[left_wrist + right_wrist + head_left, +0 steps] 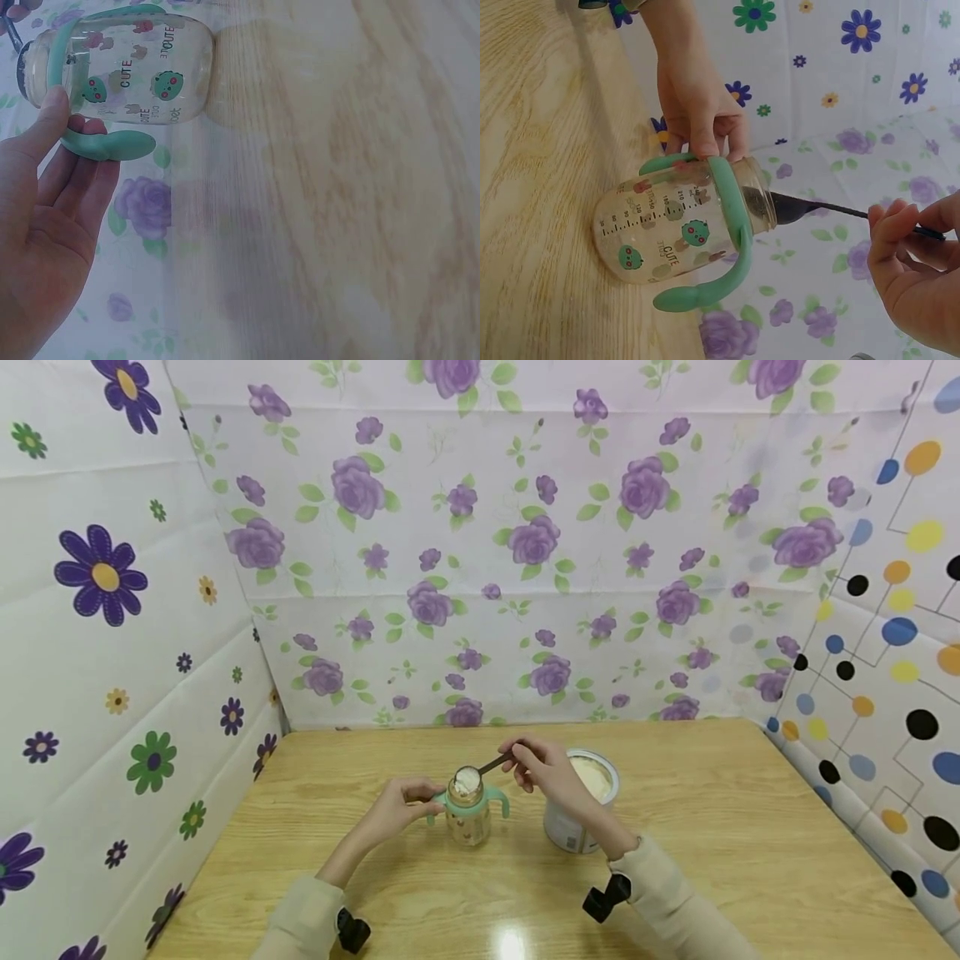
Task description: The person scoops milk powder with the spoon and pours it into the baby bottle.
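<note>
A clear baby bottle with a green two-handled collar stands upright on the table, its lid off. My left hand grips the bottle's left handle, thumb up against the collar in the left wrist view. Between the thumb and fingers of my right hand is the handle of a dark spoon. The spoon's bowl rests at the bottle's mouth, and white powder shows there. Just right of the bottle stands an open tin of pale yellow powder, partly hidden behind my right hand and wrist.
The bottle and tin stand on a light wooden table. A flowered sheet hangs along its back edge, with patterned sheets at the left and right sides. A dark device is strapped to each wrist.
</note>
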The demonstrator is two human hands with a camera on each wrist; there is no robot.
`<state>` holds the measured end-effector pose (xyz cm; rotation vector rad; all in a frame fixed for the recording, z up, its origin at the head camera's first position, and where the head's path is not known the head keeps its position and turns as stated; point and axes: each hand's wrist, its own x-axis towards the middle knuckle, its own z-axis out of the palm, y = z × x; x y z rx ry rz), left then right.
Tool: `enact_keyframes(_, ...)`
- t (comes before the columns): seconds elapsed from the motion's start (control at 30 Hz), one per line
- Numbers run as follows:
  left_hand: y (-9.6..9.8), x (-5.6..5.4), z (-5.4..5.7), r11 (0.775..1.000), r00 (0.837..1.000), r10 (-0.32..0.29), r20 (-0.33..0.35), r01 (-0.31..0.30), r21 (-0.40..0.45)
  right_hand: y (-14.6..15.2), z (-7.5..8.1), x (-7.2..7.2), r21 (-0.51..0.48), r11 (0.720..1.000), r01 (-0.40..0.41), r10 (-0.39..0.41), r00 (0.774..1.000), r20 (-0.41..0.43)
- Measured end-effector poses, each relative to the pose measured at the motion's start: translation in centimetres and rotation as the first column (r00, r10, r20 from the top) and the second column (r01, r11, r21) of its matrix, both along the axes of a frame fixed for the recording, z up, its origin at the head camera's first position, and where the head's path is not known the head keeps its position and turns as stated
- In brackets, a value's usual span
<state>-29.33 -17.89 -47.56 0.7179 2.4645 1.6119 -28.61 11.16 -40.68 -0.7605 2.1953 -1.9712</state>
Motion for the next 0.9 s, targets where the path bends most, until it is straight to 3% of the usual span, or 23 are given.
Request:
enact_keyframes(0.17, 0.0, 0.0, -0.1, 1.0, 1.0, -0.009, 0.001, 0.009, 0.007, 0.0, 0.0, 0.1, 0.054, 0.999, -0.004, 0.009, 0.996, -0.094)
enact_keyframes(0.4, -0.1, -0.2, -0.2, 1.0, 1.0, -0.005, -0.009, 0.005, 0.0, -0.1, 2.1, 2.1, 0.102, 0.995, -0.001, 0.018, 0.986, -0.166)
enact_keyframes(0.5, 0.0, -0.1, -0.2, 1.0, 1.0, -0.006, -0.007, 0.006, -0.001, -0.2, 2.1, 2.2, 0.142, 0.99, 0.015, 0.017, 0.975, -0.224)
enact_keyframes(0.73, 0.0, -0.1, 0.0, 1.0, 1.0, -0.017, -0.017, 0.017, 0.003, -0.3, -0.2, 0.7, 0.211, 0.977, 0.045, 0.047, 0.91, -0.411)
enact_keyframes(0.9, 0.0, 0.0, -0.1, 1.0, 1.0, -0.017, -0.021, 0.017, 0.002, -0.2, -0.7, 0.7, 0.214, 0.977, 0.018, 0.096, 0.856, -0.508)
